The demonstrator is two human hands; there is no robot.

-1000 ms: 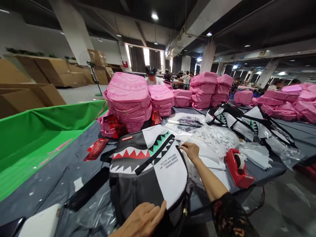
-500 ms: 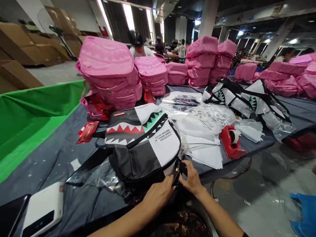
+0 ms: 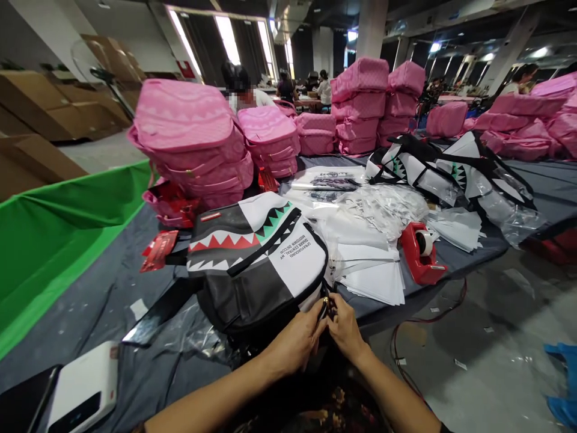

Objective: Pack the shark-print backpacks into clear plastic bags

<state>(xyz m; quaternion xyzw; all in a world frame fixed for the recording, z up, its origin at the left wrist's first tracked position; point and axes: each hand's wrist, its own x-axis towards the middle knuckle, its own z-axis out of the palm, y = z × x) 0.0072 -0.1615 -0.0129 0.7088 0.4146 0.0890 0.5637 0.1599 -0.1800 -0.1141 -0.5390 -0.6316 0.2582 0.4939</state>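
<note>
A black, grey and white backpack (image 3: 265, 264) with a red and green shark-tooth pattern lies on the dark table cover in front of me. At its near right corner my left hand (image 3: 304, 334) has its fingers closed on the backpack's edge. Close beside it, my right hand (image 3: 342, 325) pinches around a gold-coloured zipper pull (image 3: 325, 300) and dark strap material. Exactly what each fingertip grips is partly hidden. Under the backpack's left side, a black strap (image 3: 164, 307) and clear plastic (image 3: 198, 334) stick out. A red tag (image 3: 158, 249) rests on the table at its left.
Pink backpacks (image 3: 189, 132) stand stacked behind. A red tape dispenser (image 3: 421, 255), white paper sheets (image 3: 374, 276) and plastic bags (image 3: 387, 207) lie to the right. A white power bank (image 3: 83, 385) sits front left, near a green bin (image 3: 67, 240). Another person (image 3: 247, 90) is beyond the stacks.
My right hand's fingers have closed in nearer to my left hand at the zipper pull. The backpack lies in the same place; the camera view has shifted slightly.
</note>
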